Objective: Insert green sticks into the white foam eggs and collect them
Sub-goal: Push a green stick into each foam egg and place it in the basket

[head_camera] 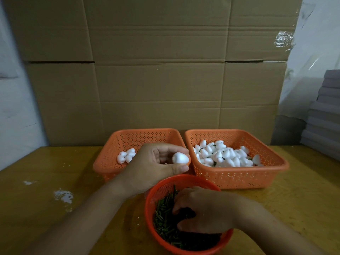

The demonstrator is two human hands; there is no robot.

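My left hand (156, 168) holds a white foam egg (180, 158) between thumb and fingertips, raised in front of the left orange basket (108, 155). That basket has a few plain eggs (126, 155) in it. The right orange basket (272, 159) is heaped with foam eggs (223, 154), some showing green stick ends. My right hand (204, 210) reaches into the round red basket (158, 188) of green sticks (163, 219), fingers curled down among them. Whether it holds a stick is hidden.
The baskets stand on a yellow wooden table (55, 227) with white foam crumbs (63, 196) on the left. A cardboard wall (156, 70) rises right behind the baskets. Grey stacked sheets (323, 115) sit at the far right.
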